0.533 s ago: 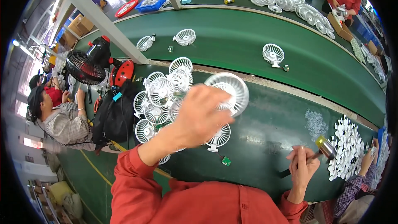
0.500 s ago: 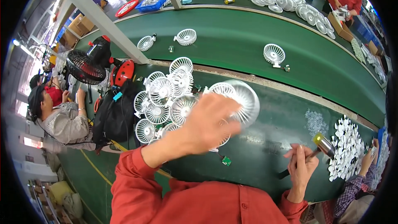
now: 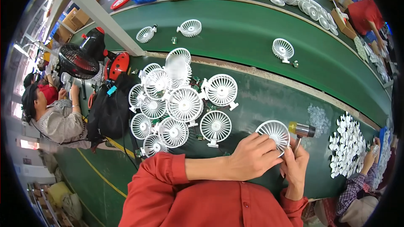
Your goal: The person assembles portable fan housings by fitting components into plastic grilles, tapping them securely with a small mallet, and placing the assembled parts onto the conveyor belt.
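A white round fan housing (image 3: 275, 131) with a slatted grille sits tilted in front of my body, gripped at its near edge by my left hand (image 3: 250, 156), whose fingers are curled. My right hand (image 3: 296, 166) is closed round the handle of a hammer (image 3: 308, 130), and its thumb rests at the housing's right edge. The hammer's head, with a yellow face, stands just right of the housing. Left of my hands lies a pile of similar white fan housings (image 3: 184, 104), some with small green circuit boards among them.
White fan blades (image 3: 348, 147) and small clear pieces (image 3: 318, 120) lie on the right of the table. Beyond a ledge runs a green conveyor belt (image 3: 235, 29) bearing several housings. A black desk fan (image 3: 80, 61) and dark bag (image 3: 111, 111) stand left. Co-workers work around the table.
My left hand has moved from beside the pile rightward to my right hand, now holding a housing. The hammer has swung from slanting right to upright, and my right thumb meets the housing.
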Available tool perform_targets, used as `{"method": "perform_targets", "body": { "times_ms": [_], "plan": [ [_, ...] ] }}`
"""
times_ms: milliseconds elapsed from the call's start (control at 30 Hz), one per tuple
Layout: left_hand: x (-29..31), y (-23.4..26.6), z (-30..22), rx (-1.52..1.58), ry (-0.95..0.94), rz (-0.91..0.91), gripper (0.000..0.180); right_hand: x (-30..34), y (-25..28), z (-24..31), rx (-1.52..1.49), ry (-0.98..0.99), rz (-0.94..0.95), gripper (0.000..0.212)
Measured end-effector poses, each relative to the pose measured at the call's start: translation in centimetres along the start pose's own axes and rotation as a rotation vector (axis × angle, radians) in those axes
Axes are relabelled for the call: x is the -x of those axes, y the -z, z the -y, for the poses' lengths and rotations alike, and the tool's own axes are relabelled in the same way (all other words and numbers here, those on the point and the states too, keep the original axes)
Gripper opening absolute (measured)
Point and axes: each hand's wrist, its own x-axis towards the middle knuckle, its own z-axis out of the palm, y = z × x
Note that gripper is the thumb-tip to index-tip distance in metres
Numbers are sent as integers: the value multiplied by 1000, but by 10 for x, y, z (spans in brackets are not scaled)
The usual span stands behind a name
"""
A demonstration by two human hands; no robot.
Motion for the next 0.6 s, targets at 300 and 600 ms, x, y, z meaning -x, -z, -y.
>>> {"method": "perform_targets", "body": {
  "times_ms": [300, 600],
  "plan": [
    [0, 16, 3, 106, 232, -145, 25, -20, 22, 8, -42, -32, -6, 32],
    [7, 12, 16, 1223, 1178, 336, 58, -37, 23, 4, -42, -35, 42, 34]
  ]
}}
